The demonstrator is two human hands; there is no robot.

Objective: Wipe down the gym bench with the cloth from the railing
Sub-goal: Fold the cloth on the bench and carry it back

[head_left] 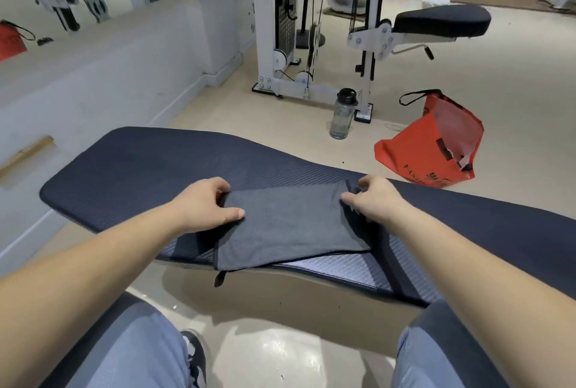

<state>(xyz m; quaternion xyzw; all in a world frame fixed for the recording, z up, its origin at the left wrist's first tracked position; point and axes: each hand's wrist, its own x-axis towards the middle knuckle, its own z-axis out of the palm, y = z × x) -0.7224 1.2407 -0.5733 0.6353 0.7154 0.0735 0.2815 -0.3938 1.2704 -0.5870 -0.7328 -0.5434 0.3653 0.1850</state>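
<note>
Cloth [290,225], dark grey, lies spread flat on the middle of the gym bench [134,166], whose pad is dark blue and finely ribbed. The cloth's near edge reaches over the bench's near side, where a small loop [219,278] dangles from one corner. The left hand [204,205] pinches the cloth's left edge, thumb lying on top and fingers curled under the fabric. The right hand [375,200] pinches the cloth's far right corner, fingers bent round a bunched fold. On the floor beyond the bench stands a clear water bottle [343,116] with a black lid, and to the right of it an orange bag [433,151] sags open. A white cable machine [280,45] rises farther beyond the bench.
</note>
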